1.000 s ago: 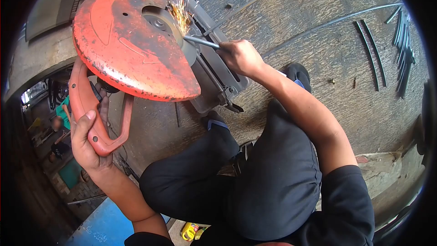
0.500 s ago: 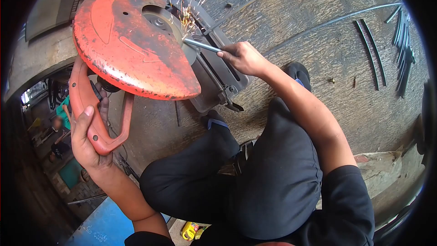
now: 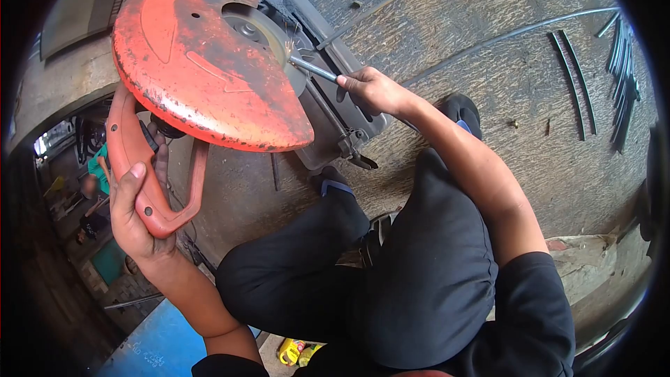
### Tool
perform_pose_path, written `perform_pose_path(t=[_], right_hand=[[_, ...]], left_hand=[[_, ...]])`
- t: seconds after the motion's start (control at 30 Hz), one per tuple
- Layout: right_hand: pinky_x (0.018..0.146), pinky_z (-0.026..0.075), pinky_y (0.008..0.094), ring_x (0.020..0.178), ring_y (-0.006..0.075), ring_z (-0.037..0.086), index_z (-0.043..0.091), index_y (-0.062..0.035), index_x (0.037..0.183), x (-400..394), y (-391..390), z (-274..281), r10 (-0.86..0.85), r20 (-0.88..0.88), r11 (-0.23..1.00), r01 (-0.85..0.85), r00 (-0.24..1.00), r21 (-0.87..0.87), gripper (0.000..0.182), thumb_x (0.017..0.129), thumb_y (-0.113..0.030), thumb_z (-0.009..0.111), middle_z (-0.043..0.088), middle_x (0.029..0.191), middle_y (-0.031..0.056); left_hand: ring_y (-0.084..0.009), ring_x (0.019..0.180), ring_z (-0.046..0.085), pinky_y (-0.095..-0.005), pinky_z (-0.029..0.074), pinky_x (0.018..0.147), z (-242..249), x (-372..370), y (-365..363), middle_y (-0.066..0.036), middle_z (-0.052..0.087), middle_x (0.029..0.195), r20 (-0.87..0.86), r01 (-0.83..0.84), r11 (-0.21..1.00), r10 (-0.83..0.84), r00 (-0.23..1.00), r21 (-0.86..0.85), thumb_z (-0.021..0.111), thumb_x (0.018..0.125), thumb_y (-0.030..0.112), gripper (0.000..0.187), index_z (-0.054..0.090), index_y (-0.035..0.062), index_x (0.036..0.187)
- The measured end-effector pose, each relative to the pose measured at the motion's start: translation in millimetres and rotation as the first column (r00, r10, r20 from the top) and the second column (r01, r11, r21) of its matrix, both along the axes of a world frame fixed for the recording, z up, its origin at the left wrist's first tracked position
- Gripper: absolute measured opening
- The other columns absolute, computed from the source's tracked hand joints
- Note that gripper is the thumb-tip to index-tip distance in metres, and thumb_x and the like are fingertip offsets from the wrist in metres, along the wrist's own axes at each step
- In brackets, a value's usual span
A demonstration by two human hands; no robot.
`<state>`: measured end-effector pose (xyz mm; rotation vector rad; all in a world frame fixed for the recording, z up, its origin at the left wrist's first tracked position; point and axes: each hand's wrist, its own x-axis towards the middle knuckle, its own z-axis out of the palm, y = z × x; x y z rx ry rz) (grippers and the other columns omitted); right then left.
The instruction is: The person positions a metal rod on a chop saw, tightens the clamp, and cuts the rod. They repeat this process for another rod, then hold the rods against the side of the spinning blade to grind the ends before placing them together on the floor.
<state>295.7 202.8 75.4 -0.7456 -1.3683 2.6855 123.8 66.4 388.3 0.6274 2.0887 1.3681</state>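
My left hand (image 3: pixel 139 209) is wrapped round the red handle (image 3: pixel 132 160) of a chop saw, thumb along its side. The saw's scuffed red guard (image 3: pixel 202 63) covers much of the cutting disc (image 3: pixel 276 45), whose lower right edge is exposed. In my right hand (image 3: pixel 373 89) is a short metal rod (image 3: pixel 314 68), gripped near its lower end. The rod's far end touches the disc's side or edge, and a few small sparks show there. Below lies the saw's dark base (image 3: pixel 335 98) with its clamp screw.
Two dark metal strips (image 3: pixel 572 84) and a bunch of cut rods (image 3: pixel 621 84) lie on the worn floor to the right. Long thin bars (image 3: pixel 516 31) stretch across the floor. Another person (image 3: pixel 98 174) is at the far left. A blue panel (image 3: pixel 157 345) is beside my left arm.
The spray of sparks has shrunk to a few. The rod's tip and my right hand sit slightly lower and farther right in view. My left hand keeps its grip on the handle.
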Motion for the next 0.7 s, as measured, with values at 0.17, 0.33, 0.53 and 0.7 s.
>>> perform_pose_path(t=[0.17, 0.33, 0.53, 0.7], right_hand=[[0.040, 0.035, 0.0294, 0.041, 0.0093, 0.042, 0.062, 0.0006, 0.084, -3, -4, 0, -0.045, 0.052, 0.973, 0.032, 0.998, 0.230, 0.042, 0.100, -0.035, 0.046, 0.041, 0.049, -0.0017], [0.045, 0.039, 0.0319, 0.044, 0.0117, 0.045, 0.062, 0.0020, 0.082, -5, -7, -10, -0.084, 0.036, 0.935, 0.066, 0.996, 0.349, 0.042, 0.099, -0.034, 0.048, 0.045, 0.050, 0.0021], [0.053, 0.042, 0.0360, 0.050, 0.0163, 0.049, 0.062, 0.0028, 0.082, -8, -8, -13, -0.120, 0.043, 0.886, 0.087, 0.992, 0.456, 0.041, 0.097, -0.033, 0.050, 0.048, 0.053, 0.0069], [0.059, 0.044, 0.0406, 0.054, 0.0246, 0.053, 0.062, 0.0042, 0.084, -10, -9, -11, -0.156, 0.036, 0.828, 0.111, 0.987, 0.550, 0.040, 0.096, -0.032, 0.051, 0.051, 0.057, 0.0137]], left_hand=[[-0.0267, 0.130, 0.041, -0.0427, 0.026, 0.113, -1, 1, 0, -0.016, 0.040, 0.142, -0.007, -0.024, 1.000, 0.024, 1.000, 0.012, 0.054, 0.084, 0.010, 0.067, 0.027, -0.0050, 0.143], [-0.0265, 0.130, 0.041, -0.0429, 0.025, 0.113, -2, 1, 0, -0.016, 0.040, 0.142, -0.003, -0.019, 1.000, 0.019, 1.000, 0.020, 0.054, 0.084, 0.010, 0.068, 0.026, -0.0045, 0.144], [-0.0263, 0.132, 0.039, -0.0425, 0.023, 0.114, -2, 1, 1, -0.017, 0.039, 0.143, -0.019, -0.025, 0.999, 0.026, 0.999, 0.020, 0.054, 0.083, 0.011, 0.068, 0.026, -0.0064, 0.143], [-0.0259, 0.133, 0.038, -0.0420, 0.022, 0.115, -1, 0, 1, -0.018, 0.038, 0.143, -0.003, -0.018, 1.000, 0.018, 1.000, 0.003, 0.054, 0.083, 0.011, 0.069, 0.026, -0.0079, 0.142]])
